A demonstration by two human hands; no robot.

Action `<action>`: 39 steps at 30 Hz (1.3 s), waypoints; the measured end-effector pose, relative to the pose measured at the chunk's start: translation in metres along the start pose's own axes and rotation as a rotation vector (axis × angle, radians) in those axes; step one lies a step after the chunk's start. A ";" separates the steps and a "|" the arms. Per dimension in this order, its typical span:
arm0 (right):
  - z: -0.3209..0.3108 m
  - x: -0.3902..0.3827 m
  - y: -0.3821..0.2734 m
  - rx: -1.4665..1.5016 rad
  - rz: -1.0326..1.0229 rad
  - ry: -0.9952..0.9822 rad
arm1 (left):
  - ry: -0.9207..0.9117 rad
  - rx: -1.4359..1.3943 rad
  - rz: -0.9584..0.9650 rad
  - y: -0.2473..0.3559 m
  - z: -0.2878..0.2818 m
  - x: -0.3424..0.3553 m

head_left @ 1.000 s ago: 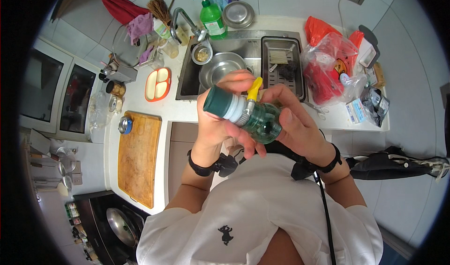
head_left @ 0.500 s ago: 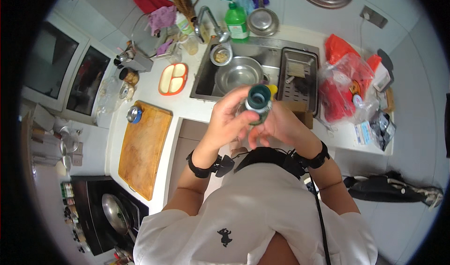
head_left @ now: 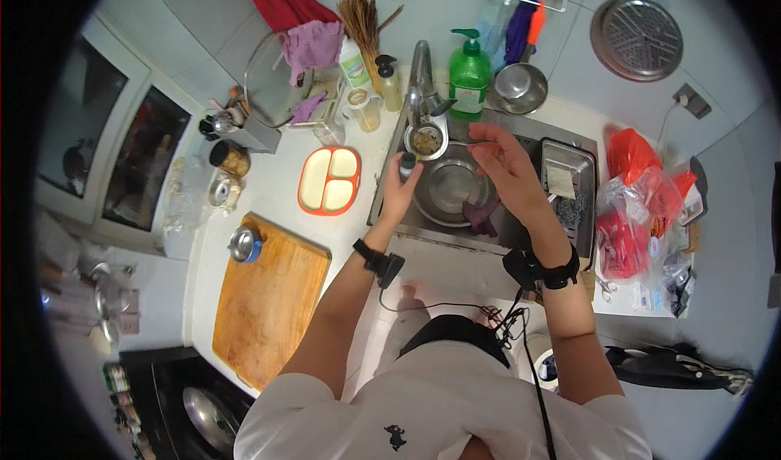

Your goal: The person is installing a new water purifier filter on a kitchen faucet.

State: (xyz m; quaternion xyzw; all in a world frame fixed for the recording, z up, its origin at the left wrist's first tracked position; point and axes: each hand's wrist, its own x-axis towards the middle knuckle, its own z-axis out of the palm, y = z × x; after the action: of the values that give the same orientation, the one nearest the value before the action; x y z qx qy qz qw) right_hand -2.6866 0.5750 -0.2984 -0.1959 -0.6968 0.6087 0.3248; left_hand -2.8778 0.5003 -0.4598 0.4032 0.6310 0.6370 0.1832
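My left hand (head_left: 396, 187) holds the dark-capped bottle (head_left: 407, 165) upright at the sink's left side, most of it hidden by the fingers. My right hand (head_left: 512, 175) is raised over the right part of the sink (head_left: 508, 240), fingers apart and curved, with nothing visible in them. Between and behind the hands are the faucet (head_left: 421, 74) and a small steel strainer (head_left: 425, 141) with bits in it. Below them a steel basin (head_left: 443, 187) has a purple cloth (head_left: 480, 216) at its right; a rack tray (head_left: 569, 208) sits right of my right hand.
A divided orange-rimmed plate (head_left: 329, 179) and a cutting board (head_left: 268, 313) with a small metal cup (head_left: 245, 243) lie left. A green pump bottle (head_left: 469, 82) stands behind the sink; plastic bags (head_left: 626, 224) crowd the right counter. The stove (head_left: 163, 395) is lower left.
The bottle has left the two-handed hold and moved forward and left in my left hand. My right hand has let go and moved right. The view has shifted toward the sink.
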 end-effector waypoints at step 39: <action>0.078 0.201 0.085 -0.907 -0.323 0.119 | -0.122 -0.103 0.160 -0.041 0.006 0.098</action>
State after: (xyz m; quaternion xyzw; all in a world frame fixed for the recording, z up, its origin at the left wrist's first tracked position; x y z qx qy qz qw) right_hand -2.8940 0.6684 -0.3420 -0.2417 -0.8936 0.1733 0.3363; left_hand -2.9443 0.5828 -0.4720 0.4801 0.5509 0.6555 0.1903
